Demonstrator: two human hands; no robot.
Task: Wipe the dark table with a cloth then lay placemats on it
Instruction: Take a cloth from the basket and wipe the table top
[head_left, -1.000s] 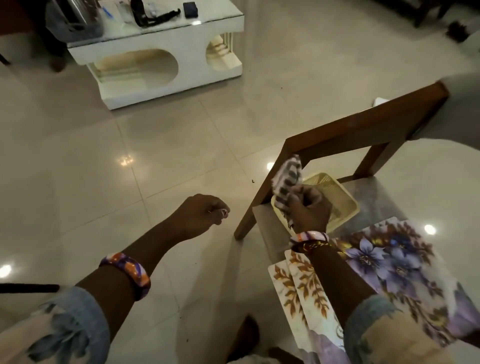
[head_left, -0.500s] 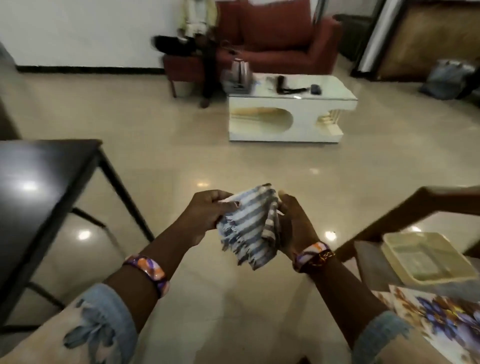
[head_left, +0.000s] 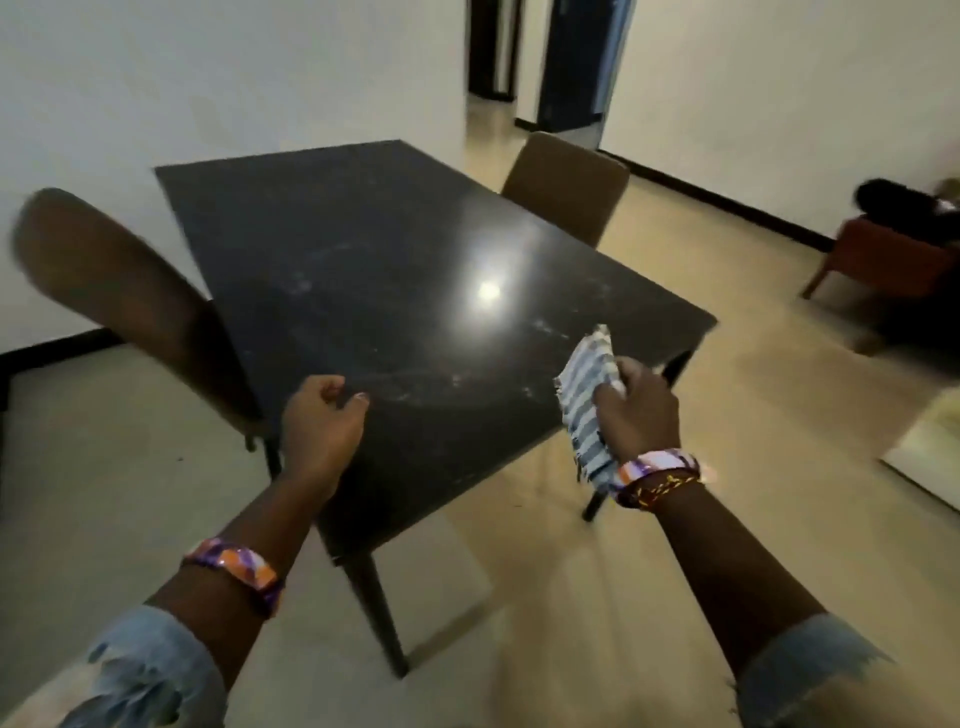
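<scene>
The dark table (head_left: 374, 270) fills the middle of the head view, its glossy top marked with pale smears and a lamp reflection. My right hand (head_left: 636, 410) grips a blue-and-white striped cloth (head_left: 587, 395) over the table's near right corner; the cloth hangs down past my wrist. My left hand (head_left: 322, 415) hovers over the table's near edge with loosely curled fingers and holds nothing. No placemats are in view.
A brown chair (head_left: 119, 291) stands at the table's left side and a second brown chair (head_left: 566, 182) at its far right. A red armchair (head_left: 893, 260) sits at the right, a pale object (head_left: 930, 452) at the right edge, a doorway behind.
The view swung left from the wooden chair with placemats to the dark table. My right hand picked up the cloth, both hands held it, and now only the right grips it.
</scene>
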